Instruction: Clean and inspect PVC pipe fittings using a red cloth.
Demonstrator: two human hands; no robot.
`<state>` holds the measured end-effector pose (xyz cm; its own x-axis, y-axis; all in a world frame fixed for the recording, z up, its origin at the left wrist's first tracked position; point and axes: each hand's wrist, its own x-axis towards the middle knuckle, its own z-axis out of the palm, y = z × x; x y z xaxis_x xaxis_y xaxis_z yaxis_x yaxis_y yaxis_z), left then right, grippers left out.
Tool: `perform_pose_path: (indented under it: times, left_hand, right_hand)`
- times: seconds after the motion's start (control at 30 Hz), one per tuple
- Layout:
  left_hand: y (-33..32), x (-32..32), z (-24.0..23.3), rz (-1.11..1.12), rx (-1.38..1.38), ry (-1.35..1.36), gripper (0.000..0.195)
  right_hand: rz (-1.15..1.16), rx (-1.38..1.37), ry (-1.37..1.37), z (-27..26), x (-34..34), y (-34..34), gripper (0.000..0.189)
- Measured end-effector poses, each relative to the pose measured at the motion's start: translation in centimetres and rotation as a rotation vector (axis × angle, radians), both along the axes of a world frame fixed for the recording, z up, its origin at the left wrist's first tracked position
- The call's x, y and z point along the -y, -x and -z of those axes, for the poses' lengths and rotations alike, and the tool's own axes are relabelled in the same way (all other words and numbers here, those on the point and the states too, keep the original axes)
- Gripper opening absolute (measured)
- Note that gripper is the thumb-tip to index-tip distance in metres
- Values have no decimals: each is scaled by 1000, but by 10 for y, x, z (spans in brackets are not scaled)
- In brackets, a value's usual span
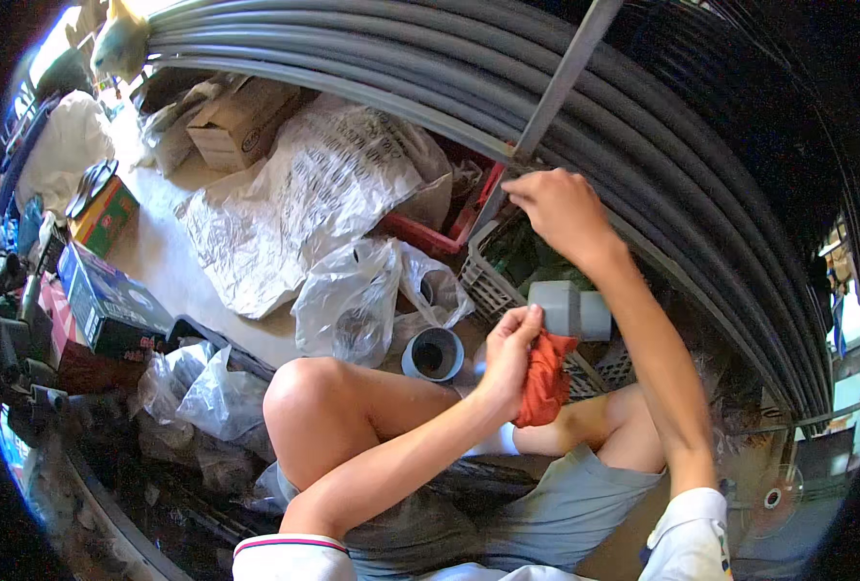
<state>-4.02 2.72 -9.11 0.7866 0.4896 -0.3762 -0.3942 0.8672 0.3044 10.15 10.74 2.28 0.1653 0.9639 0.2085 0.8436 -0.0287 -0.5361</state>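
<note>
My left hand [510,356] grips a crumpled red-orange cloth [546,378]. Its thumb rests against a grey plastic pipe fitting [555,309], which sticks out just beyond the cloth. My right hand [564,214] is raised near the metal rack post, its fingers drawn together and slightly blurred; whether anything small is pinched there I cannot tell. Below my hands are my bent knees. A blue-grey pipe piece [434,354] with a dark opening stands on the floor left of my left hand.
Long grey pipes [430,51] lie on a rack with a metal post [568,76]. Beneath are a plastic basket [488,272] and a red crate [430,234]. A white woven sack [306,181], clear plastic bags [350,298], a cardboard box [237,127] and a blue box [114,298] lie leftward.
</note>
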Motion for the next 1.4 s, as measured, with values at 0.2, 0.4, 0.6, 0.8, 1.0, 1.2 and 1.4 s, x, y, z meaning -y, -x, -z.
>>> perform_pose_path:
  times: [0.2, 0.4, 0.6, 0.8, 1.0, 1.2, 1.4]
  left_hand:
    - [14, 25, 4, 53, -60, -25, 24]
    - [4, 15, 4, -34, 17, -31, 27]
    - [9, -68, -7, -275, 57, -91, 32]
    - [14, -90, 5, -352, 137, -213, 35]
    - [13, -90, 5, -328, 15, -283, 30]
    - [4, -70, 3, -388, -209, -586, 14]
    - [7, -30, -5, -243, -217, -1013, 14]
  right_hand:
    - [167, 66, -102, -2, -7, 30, 23]
    - [167, 55, -266, -27, 36, 34, 21]
    - [154, 119, -533, 39, 107, 55, 53]
    - [37, -362, -355, 109, 107, 87, 81]
    - [69, -401, -315, 88, 122, 86, 39]
    - [174, 93, -609, 64, 125, 56, 29]
    - [163, 161, -573, 76, 99, 35, 34]
